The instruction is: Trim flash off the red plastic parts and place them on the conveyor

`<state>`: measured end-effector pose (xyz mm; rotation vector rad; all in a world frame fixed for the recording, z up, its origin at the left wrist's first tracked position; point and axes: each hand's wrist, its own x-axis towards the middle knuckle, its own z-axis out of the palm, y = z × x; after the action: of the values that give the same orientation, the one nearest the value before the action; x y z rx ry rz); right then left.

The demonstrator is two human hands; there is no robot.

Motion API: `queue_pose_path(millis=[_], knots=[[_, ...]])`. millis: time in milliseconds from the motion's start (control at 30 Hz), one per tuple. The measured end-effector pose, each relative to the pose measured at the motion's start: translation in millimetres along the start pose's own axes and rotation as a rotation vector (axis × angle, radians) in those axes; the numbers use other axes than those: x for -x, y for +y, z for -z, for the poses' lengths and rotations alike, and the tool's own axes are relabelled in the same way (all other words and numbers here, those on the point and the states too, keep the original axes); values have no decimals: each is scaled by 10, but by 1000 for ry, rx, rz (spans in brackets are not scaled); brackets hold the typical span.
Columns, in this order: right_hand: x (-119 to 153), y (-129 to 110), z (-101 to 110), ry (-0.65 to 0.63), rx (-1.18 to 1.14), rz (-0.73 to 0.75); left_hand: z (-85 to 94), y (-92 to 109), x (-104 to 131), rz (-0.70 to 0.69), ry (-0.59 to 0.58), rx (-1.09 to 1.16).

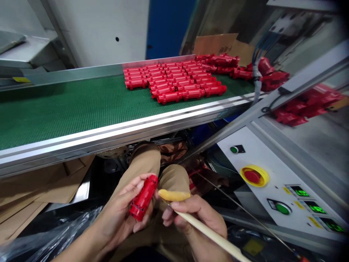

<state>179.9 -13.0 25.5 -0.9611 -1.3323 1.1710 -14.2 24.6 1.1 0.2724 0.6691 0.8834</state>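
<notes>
Above my lap, my left hand (122, 207) is wrapped round a red plastic part (144, 197), a ribbed cylinder held at a slant. To its right, my right hand (203, 222) grips a tool with a long cream handle (209, 235). A yellow finger cover (174, 195) sits on a finger of my right hand, pointing at the red part. The tool's tip is near the red part; whether they touch is unclear. Beyond the hands, rows of similar red parts (180, 82) lie on a green conveyor belt (81, 105).
A metal rail (131, 122) edges the belt between it and my knees. At the right stands a control panel with a red and yellow button (254, 176). Loose red parts pile by a cardboard box (215, 43). Flat cardboard (49, 185) lies at lower left.
</notes>
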Motion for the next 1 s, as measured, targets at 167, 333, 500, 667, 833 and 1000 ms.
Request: queue_pose_path(millis=[167,333,500,667,833,1000], knots=[[48,45,-92,26,335,183,69,-33,38,-376,212,-174],[80,54,-201,20,387,243,253,-99,53,-593,256,-365],[118,90,-206,10,418,219,235,-96,104,-642,270,-481],[120,122,-185,1,425,254,206,-86,121,-666,248,-528],[102,114,-196,15,446,285,210,-78,113,-661,254,-528],[104,98,-226,51,458,255,142,-85,128,-650,302,-437]])
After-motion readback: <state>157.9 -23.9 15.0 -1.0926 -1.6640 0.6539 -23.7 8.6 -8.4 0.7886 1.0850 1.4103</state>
